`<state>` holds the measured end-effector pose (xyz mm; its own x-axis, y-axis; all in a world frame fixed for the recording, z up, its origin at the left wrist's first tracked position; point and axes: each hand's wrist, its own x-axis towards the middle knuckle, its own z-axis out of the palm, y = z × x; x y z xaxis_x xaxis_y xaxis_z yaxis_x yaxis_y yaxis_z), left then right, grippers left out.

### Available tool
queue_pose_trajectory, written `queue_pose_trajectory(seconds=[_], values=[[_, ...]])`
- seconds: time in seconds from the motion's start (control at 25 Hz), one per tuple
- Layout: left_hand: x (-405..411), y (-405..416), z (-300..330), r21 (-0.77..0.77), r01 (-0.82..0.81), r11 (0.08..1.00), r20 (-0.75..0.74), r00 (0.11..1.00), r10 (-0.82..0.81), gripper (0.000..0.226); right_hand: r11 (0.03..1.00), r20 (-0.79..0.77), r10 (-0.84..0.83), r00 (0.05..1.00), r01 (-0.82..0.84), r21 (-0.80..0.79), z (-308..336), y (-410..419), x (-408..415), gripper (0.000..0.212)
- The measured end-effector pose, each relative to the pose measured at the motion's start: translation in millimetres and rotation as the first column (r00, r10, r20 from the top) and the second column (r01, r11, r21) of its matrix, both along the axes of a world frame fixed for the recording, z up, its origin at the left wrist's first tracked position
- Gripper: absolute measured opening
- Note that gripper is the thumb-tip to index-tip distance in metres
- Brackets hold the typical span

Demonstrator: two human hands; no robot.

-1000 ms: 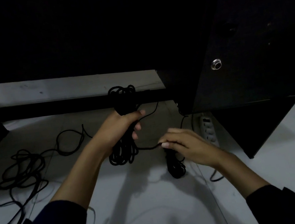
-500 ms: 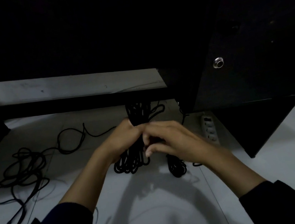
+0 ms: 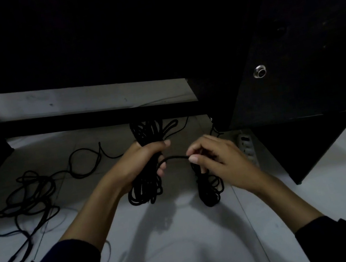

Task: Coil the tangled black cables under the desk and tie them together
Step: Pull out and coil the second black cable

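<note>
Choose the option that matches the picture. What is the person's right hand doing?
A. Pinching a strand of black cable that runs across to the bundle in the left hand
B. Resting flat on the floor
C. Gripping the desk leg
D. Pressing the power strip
A: the right hand pinches a cable strand leading to the coiled bundle that the left hand grips.

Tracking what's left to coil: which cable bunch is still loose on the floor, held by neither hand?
The tangled cables at far left, sprawled on the floor. The coiled bundle is gripped by the left hand; the smaller coil hangs under the right hand.
</note>
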<state>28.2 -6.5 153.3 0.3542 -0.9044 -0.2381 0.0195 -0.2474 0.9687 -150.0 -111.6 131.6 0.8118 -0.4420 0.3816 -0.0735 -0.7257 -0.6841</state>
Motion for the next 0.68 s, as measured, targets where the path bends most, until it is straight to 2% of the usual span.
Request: queue_pose_trajectory(seconds=[0.12,0.24,0.4,0.44,0.56,0.68], values=[[-1,0,2,-0.028,0.059,0.998,-0.136,0.989,-0.063,0.029,0.987,0.02,-0.044,0.999,0.047,-0.153,-5,-2,4,0.008],[-9,-1,1,-0.007,0.208,0.978,-0.096,0.973,-0.208,0.032,0.96,0.063,-0.006,0.998,0.024,-0.279,-4,0,14,0.013],[-9,1,1,-0.026,0.15,0.988,-0.064,0.986,-0.152,0.03,0.899,0.015,-0.017,1.0,0.022,-0.438,-3,1,18,0.018],[-7,2,2,-0.022,0.155,0.988,-0.052,0.986,-0.156,0.034,0.903,0.029,-0.041,0.999,0.05,-0.427,-4,-1,17,0.013],[1,6,5,0.0,0.124,0.992,-0.111,0.986,-0.123,0.047,0.953,0.091,-0.144,0.985,0.163,-0.257,-4,-11,7,0.005],[8,7,2,-0.006,0.094,0.996,-0.058,0.994,-0.095,0.04,0.969,0.058,-0.106,0.993,0.117,-0.218,-1,-10,2,0.002]])
